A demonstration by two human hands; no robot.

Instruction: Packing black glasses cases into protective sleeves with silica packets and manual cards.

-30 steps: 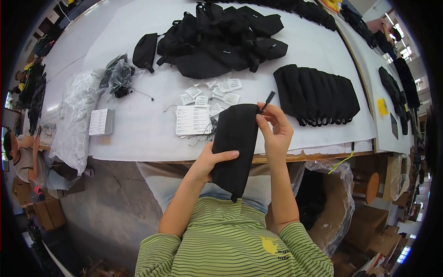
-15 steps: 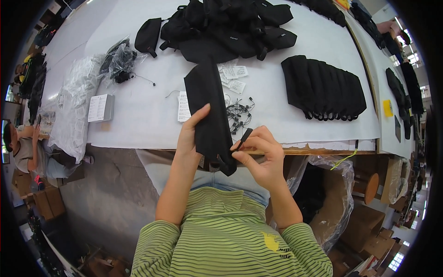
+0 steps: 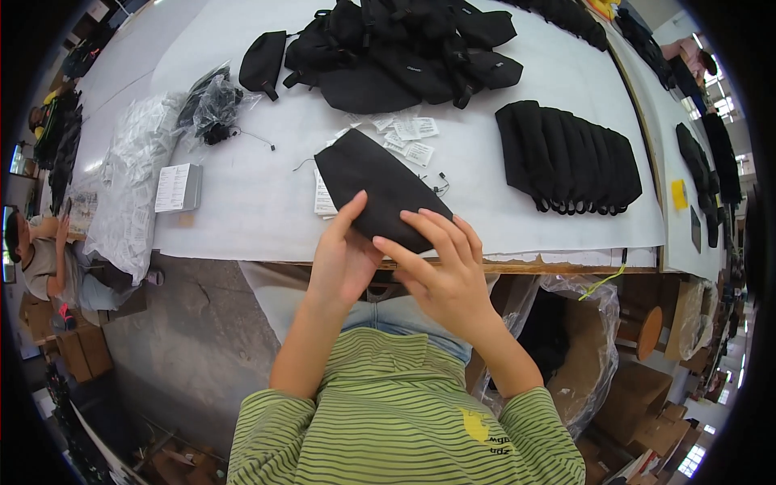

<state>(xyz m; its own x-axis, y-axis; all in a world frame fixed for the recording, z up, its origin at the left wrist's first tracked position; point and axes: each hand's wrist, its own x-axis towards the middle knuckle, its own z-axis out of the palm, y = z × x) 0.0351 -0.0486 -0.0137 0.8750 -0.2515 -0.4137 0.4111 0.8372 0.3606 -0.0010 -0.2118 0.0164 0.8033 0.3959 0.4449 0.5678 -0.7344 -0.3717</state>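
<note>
A black fabric pouch [image 3: 380,190] is tilted over the table's near edge, its broad flat face showing. My left hand [image 3: 343,263] grips its lower left side, with the thumb on the front. Across the lower right part of the pouch lie the bent fingers of my right hand [image 3: 444,263], its thumb mostly hidden below. Partly covered by the pouch are a stack of white printed cards [image 3: 323,200] and some small black corded clips [image 3: 443,186]. Loose white labels [image 3: 419,153] lie just beyond it.
A heap of black pouches [image 3: 380,77] covers the far middle of the table [image 3: 267,186]. To the right stands a neat row of pouches [image 3: 566,158]. Clear plastic packaging [image 3: 133,178] and another card stack [image 3: 176,187] lie left. A person [image 3: 52,263] sits at far left.
The pouch has turned from edge-on to flat face and come lower. My right hand has left the black strap end it was pinching and moved onto the pouch's face.
</note>
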